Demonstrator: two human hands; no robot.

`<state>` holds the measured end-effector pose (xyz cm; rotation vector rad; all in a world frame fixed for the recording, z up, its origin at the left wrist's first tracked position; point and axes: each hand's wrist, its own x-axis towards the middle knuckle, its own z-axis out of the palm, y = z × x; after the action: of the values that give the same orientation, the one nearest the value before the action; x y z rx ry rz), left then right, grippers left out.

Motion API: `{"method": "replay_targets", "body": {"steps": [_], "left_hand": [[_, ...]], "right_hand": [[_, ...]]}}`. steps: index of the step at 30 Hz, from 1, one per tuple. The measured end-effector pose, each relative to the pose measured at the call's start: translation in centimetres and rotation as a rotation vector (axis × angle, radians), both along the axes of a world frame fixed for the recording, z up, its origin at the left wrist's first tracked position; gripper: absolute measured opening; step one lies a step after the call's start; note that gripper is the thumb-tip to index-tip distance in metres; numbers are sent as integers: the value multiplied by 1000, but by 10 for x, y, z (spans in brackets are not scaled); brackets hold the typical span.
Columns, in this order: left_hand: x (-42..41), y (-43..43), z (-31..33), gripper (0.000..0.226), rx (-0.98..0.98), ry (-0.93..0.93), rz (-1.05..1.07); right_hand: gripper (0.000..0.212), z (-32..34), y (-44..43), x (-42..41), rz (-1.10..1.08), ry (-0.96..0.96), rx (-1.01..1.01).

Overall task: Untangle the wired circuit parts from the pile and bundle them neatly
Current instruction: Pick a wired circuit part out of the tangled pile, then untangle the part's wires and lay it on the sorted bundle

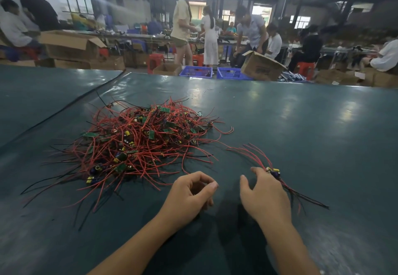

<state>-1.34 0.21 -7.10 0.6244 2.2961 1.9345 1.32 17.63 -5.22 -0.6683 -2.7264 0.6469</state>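
Forearms, two, bare, entering from the near edge. Left hand: fingers loosely curled, holding nothing, just short of the pile. Right hand: thumb and forefinger apart, far fingers over a small bundle of boards with red and black leads (whether they grip it cannot be told). Said pile, tangled wired circuit parts, lies left of centre on the tabletop, dark green and glossy. Beyond: cardboard boxes, blue crates, red stools, workers at long benches.
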Motion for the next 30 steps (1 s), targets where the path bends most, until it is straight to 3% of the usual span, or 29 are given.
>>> {"method": "replay_targets", "body": {"steps": [3,5,9,12,14,19,23,26,30], "left_hand": [[1,0,1,11,4,-7,-2],[1,-1,3,11,-1,-8,4],[1,-1,2,10,-36,53,70],[-6,-10,2,5,-349,568,357],[-15,-22,6,8,-513,760,468],[-35,-47,-2,24,-819,605,566],[-41,-52,-8,28,-909,495,597],[-39,-50,-2,24,-868,592,636],[-50,-49,28,22,-728,865,723]], "right_hand": [[47,3,1,2,-33,-49,162],[45,4,0,3,-27,1,167],[40,3,-11,1,227,169,-192],[49,-6,-17,-1,328,22,-195],[53,-11,-14,-4,270,-47,-97],[56,-9,5,-5,58,-90,-10],[56,-5,11,-1,-61,-123,103],[52,-3,4,1,-26,-16,136],[42,-4,-21,1,178,169,49]]}}
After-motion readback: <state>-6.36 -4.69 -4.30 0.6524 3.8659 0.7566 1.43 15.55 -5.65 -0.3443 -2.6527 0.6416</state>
